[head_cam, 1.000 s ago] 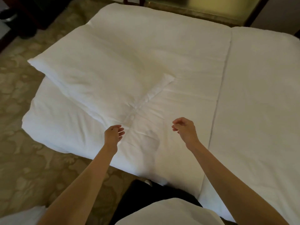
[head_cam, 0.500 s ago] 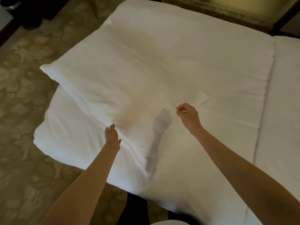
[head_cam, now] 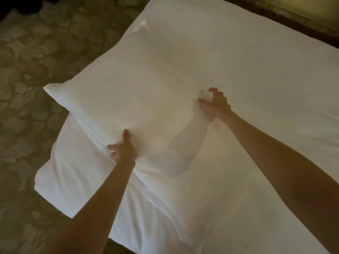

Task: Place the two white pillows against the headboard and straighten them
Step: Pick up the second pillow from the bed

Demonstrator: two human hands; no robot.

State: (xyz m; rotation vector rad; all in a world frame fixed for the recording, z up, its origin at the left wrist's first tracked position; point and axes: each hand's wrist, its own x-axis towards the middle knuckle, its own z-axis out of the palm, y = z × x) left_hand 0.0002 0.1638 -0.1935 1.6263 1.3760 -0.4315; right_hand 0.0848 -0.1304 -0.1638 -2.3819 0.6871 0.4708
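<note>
A large white pillow [head_cam: 117, 99] lies askew across the near left corner of the white bed [head_cam: 256, 88], one corner poking out over the floor. My left hand [head_cam: 122, 148] grips the pillow's near edge, thumb on top and fingers tucked under. My right hand [head_cam: 213, 105] pinches a bunch of the pillow's fabric at its right corner. A second pillow [head_cam: 141, 27] shows only as a small white corner behind the first. The headboard is not in view.
Patterned beige carpet [head_cam: 36, 70] covers the floor to the left of the bed. A dark bed edge and a yellowish surface [head_cam: 311, 10] run along the top right. The bed's near left corner [head_cam: 47, 180] hangs just below the pillow.
Both hands reached forward and closed on the pillow: the left took its near edge, the right its right corner. The view moved closer to the bed.
</note>
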